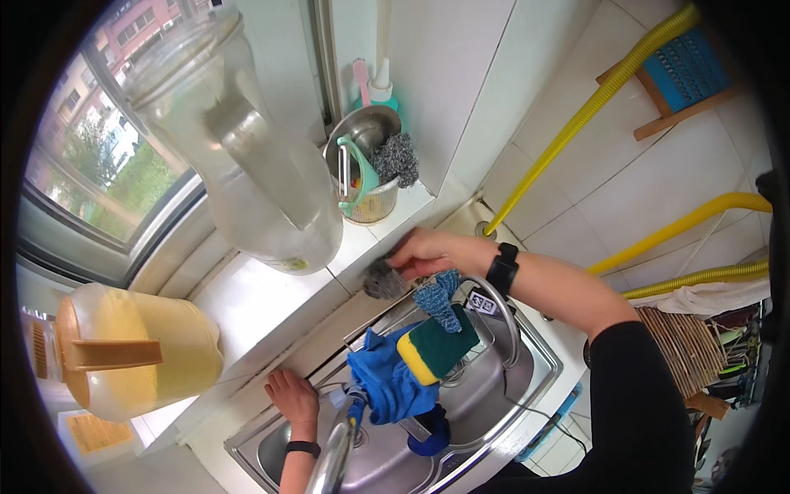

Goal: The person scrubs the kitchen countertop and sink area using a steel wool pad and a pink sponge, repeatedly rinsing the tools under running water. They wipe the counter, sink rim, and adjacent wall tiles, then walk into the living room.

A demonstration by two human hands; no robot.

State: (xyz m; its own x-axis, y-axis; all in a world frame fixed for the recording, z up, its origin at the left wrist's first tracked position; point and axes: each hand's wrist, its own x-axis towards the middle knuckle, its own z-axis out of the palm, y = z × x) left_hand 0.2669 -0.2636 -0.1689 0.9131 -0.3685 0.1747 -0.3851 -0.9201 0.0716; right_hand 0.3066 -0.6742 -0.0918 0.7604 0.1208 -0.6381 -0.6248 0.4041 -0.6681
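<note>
My right hand (426, 252) grips a grey steel wool scrubber (384, 281) against the tiled face below the window ledge, behind the sink. Flat on the strip behind the sink's back edge lies my left hand (293, 398), holding nothing. Between the hands, a blue cloth (392, 389), a yellow and green sponge (432, 352) and a knitted blue scrubber (437, 302) sit bunched over the double-bowl stainless steel sink (481, 420). A curved metal tube (514, 327) arches beside my right wrist, and a metal faucet (336, 438) rises near my left.
On the tiled ledge (247, 315) stand a large clear jug (271, 179), a yellow-filled container (154, 352) and a mesh holder (373, 207) with a peeler and steel wool. Yellow gas hoses (574, 117) run along the right wall, near a hanging grater (688, 71).
</note>
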